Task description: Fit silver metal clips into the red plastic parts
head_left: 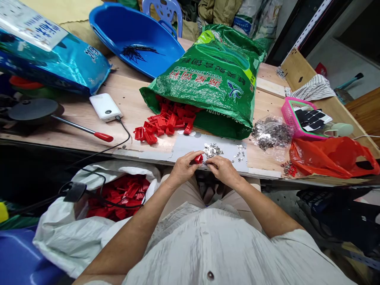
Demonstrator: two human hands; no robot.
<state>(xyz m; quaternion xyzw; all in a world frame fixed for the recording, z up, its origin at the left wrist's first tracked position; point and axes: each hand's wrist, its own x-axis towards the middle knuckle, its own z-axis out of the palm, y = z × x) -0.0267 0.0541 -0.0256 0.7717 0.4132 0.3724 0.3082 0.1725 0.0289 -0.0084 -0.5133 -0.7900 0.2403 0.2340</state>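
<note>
Just over the table's front edge, my left hand (184, 169) pinches a small red plastic part (198, 159) between thumb and fingers. My right hand (223, 169) is closed close beside it, its fingertips on a thin, dark metal item (204, 162) that points at the red part; what exactly it is stays too small to tell. Behind the hands, a pile of small silvery metal pieces (213, 150) lies on a grey sheet (187, 147), with a few more scattered to the right. Red plastic parts (170, 122) spill onto the table from the mouth of a green sack (212, 75).
A white sack (74, 233) of red parts stands below the table at left. On the table are a blue basin (142, 35), a white power bank (105, 107) with a cable, a bag of metal pieces (272, 132), a pink basket (289, 118) and a red bag (335, 157).
</note>
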